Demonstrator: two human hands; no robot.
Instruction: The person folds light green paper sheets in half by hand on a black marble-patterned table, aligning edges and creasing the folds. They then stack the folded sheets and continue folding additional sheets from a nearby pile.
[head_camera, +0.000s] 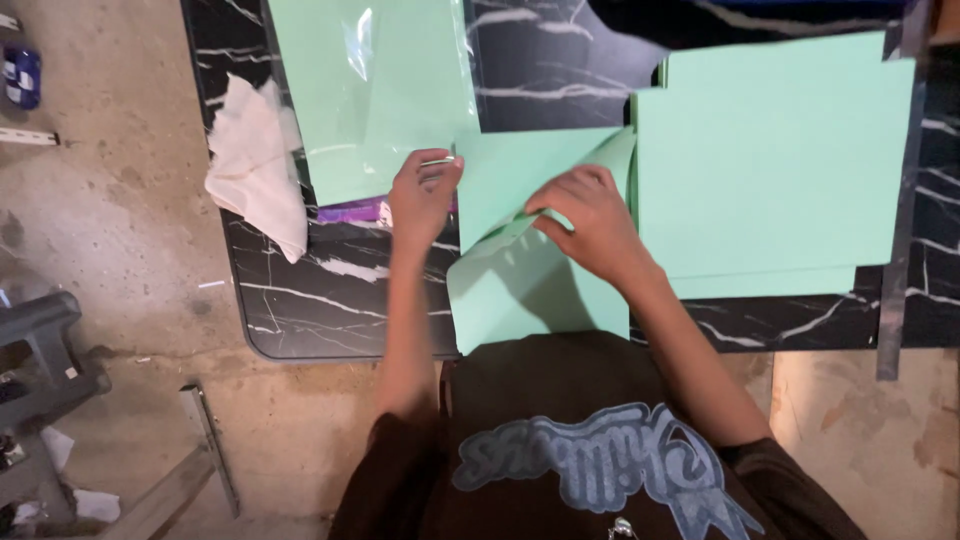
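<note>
Both hands fold a mint-green sheet on the black marbled counter: left hand at its corner, right hand pressing the fold.

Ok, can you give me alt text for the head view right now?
Seen from above, a person's left hand and right hand fold a mint-green paper sheet on a black marble-patterned table. A stack of green sheets lies to the right, a plastic-wrapped green pack and crumpled white cloth to the left.

Dark brown short-sleeved shirt, pale blue lettering and winged emblem printed across chest; forearms bare, possibly a small metal pendant below.
</note>
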